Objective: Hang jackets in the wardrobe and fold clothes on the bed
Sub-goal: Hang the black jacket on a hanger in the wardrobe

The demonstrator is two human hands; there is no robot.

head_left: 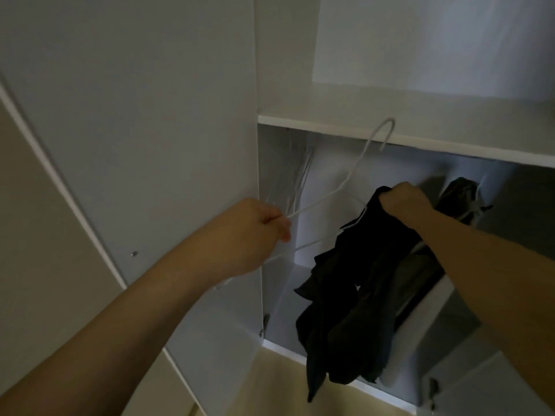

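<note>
Left hand (pixel 255 232) is pinching one end of the white wire hanger (pixel 339 196), grip pressed together on the wire; right hand (pixel 402 199) is clutching the dark jacket (pixel 360 295) bunched at its top, in front of the open wardrobe (pixel 330 121). Best bet: spreading the collar open, feeding each hanger arm into a shoulder, then raising the hook toward the rail. No brand, label or writing is showing.

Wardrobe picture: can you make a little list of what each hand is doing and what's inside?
left hand: grips one end of a white wire hanger
right hand: clutches a dark jacket, partly on the hanger
hanger hook: up by the shelf edge, not on a rail
wardrobe: open; spare hangers left, another dark garment hanging right
</note>
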